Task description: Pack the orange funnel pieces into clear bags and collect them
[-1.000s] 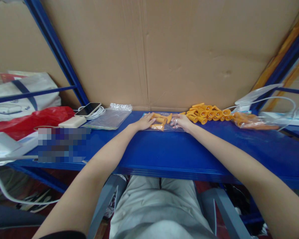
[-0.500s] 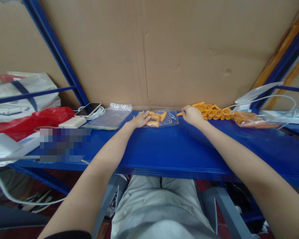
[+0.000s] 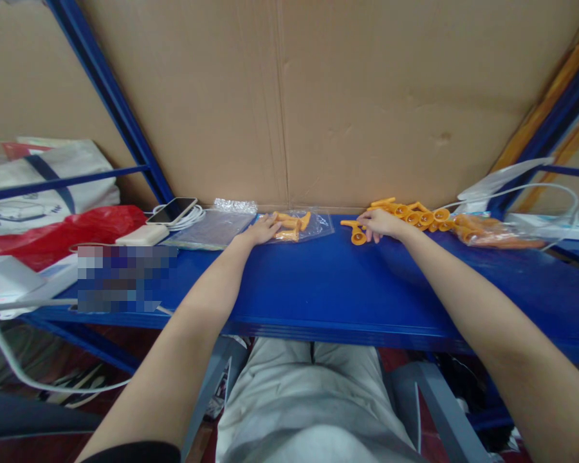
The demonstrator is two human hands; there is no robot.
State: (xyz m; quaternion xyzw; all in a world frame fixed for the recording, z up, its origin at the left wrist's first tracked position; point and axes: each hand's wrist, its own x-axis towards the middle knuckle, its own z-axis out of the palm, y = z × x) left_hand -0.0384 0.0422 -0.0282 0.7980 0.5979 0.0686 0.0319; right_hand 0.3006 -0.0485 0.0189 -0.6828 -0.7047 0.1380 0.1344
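Observation:
A small clear plastic bag (image 3: 313,225) with a few orange plastic pieces inside lies on the blue shelf (image 3: 318,289) near the cardboard back wall. My left hand (image 3: 264,228) rests on its left edge, pinning it. My right hand (image 3: 380,223) lies flat beside a pile of loose orange funnel-shaped pieces (image 3: 415,215), fingers on a few pieces (image 3: 356,233) drawn out to the pile's left. Whether it grips any I cannot tell.
A stack of empty clear bags (image 3: 212,228), a phone (image 3: 172,210) with a white cable and a white charger (image 3: 142,236) lie to the left. A red bag (image 3: 58,235) lies further left. A filled bag of orange pieces (image 3: 492,233) lies at the right.
My left hand has slid the bag with pieces to the left. My right hand left the bag, reached to the orange pile and pulled a few pieces out toward the left.

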